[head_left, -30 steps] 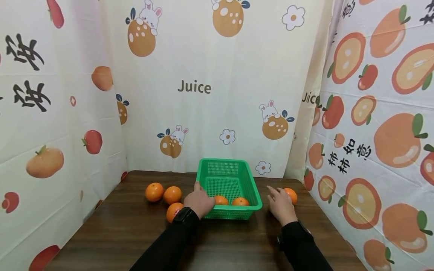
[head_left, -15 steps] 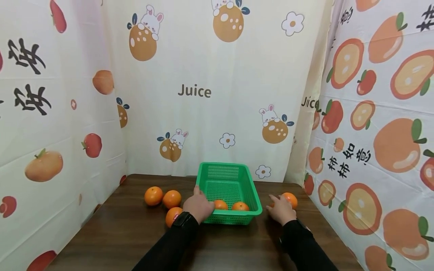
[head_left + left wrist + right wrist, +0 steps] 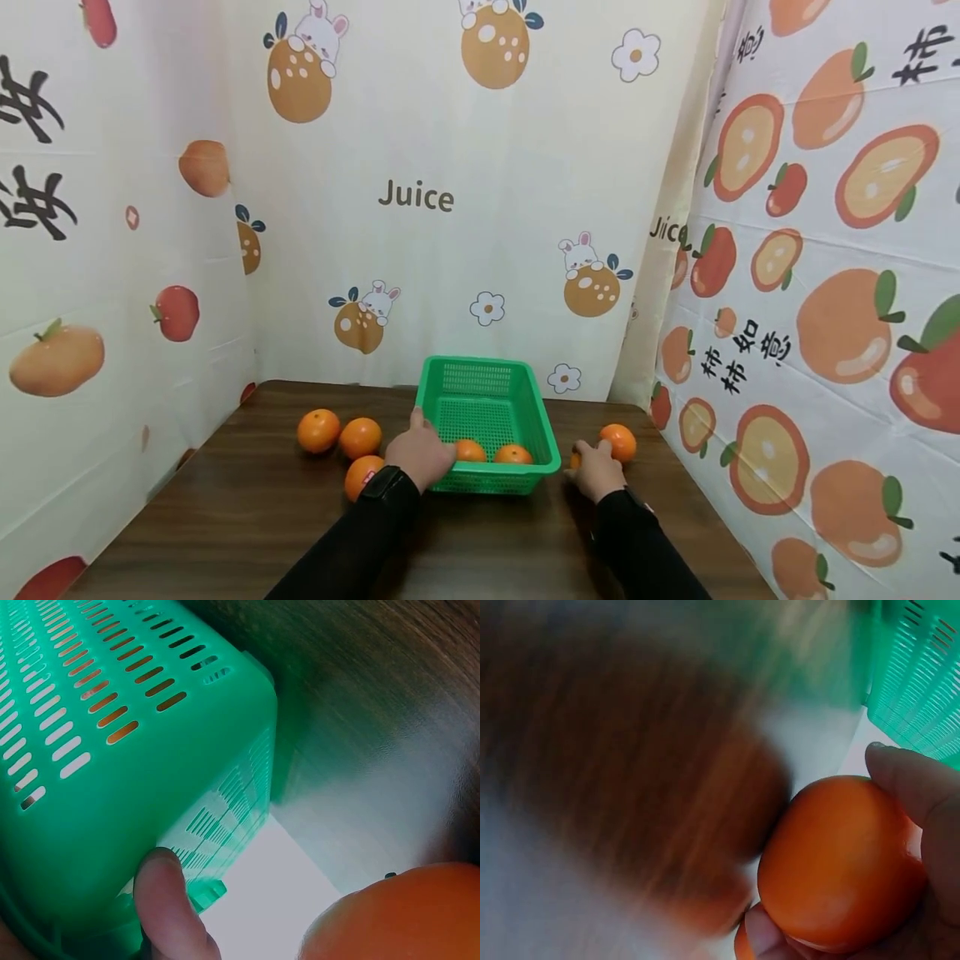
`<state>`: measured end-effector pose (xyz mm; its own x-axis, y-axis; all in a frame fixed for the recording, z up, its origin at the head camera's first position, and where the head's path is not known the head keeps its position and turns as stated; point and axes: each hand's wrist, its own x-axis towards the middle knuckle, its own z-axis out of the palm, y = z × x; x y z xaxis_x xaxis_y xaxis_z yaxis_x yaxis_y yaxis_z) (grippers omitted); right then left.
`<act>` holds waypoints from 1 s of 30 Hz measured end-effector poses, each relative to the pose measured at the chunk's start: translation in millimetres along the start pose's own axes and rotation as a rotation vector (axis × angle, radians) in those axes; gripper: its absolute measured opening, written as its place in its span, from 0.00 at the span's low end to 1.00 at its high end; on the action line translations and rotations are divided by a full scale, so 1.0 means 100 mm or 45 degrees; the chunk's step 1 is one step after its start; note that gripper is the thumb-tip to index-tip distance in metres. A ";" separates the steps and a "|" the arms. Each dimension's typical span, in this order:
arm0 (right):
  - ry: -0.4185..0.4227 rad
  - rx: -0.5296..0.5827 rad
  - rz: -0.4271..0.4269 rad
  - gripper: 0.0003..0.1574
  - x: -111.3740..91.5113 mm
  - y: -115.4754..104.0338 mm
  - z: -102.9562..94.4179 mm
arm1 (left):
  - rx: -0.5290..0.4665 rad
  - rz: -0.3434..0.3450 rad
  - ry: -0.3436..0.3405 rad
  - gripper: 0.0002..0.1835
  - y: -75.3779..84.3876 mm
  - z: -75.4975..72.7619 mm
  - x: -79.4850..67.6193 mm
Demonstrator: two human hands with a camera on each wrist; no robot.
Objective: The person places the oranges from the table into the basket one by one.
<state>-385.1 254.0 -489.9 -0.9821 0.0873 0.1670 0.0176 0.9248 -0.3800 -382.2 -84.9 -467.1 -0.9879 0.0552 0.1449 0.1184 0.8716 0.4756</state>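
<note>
My left hand (image 3: 422, 454) grips the left rim of a green plastic basket (image 3: 495, 469); its thumb (image 3: 169, 907) lies against the outer wall in the left wrist view. Two oranges (image 3: 513, 454) sit inside, near the basket's front side. Right of the basket, my right hand (image 3: 597, 472) holds another orange (image 3: 840, 862) between thumb and fingers; in the head view the hand covers most of it. Just behind that hand, a further orange (image 3: 618, 442) rests on the table, and only a sliver of an orange (image 3: 742, 945) shows below the fingers in the right wrist view.
Left of the basket, three oranges stand on the dark wooden table (image 3: 262, 500): two toward the back (image 3: 318, 431), and a nearer one (image 3: 363, 476) beside the left wrist. Fruit-printed cloths (image 3: 480, 242) hang behind the table and along both sides.
My right hand has lowered from above the table, and its fingers have closed round an orange. The left hand stays on the basket rim. The head view has turned slightly right.
</note>
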 end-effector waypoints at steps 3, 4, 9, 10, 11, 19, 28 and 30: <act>-0.014 -0.008 -0.031 0.31 0.06 -0.04 -0.06 | -0.012 -0.013 0.012 0.42 0.02 -0.08 0.05; -0.016 -0.015 -0.039 0.32 0.07 -0.04 -0.11 | -0.018 -0.014 0.017 0.42 0.04 -0.10 0.07; -0.049 -0.038 -0.066 0.33 0.14 -0.05 -0.27 | 0.000 -0.003 0.007 0.42 0.13 -0.18 0.12; -0.052 -0.039 -0.072 0.33 0.15 -0.06 -0.26 | 0.011 -0.004 0.008 0.42 0.12 -0.18 0.13; -0.059 -0.037 -0.075 0.33 0.15 -0.07 -0.25 | 0.021 -0.007 0.004 0.42 0.11 -0.19 0.12; -0.095 -0.025 -0.045 0.36 0.09 -0.11 -0.10 | 0.038 -0.040 -0.029 0.42 0.04 -0.15 0.06; -0.108 0.005 -0.021 0.35 -0.04 -0.07 -0.07 | 0.017 -0.027 -0.052 0.43 0.04 -0.11 -0.01; -0.104 0.009 -0.020 0.35 -0.07 -0.06 -0.05 | 0.016 -0.023 -0.052 0.43 0.03 -0.09 -0.02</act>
<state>-377.1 250.2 -484.1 -0.9943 0.0424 0.0983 0.0014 0.9231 -0.3846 -379.1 -86.2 -458.1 -0.9932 0.0588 0.1009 0.0994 0.8788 0.4668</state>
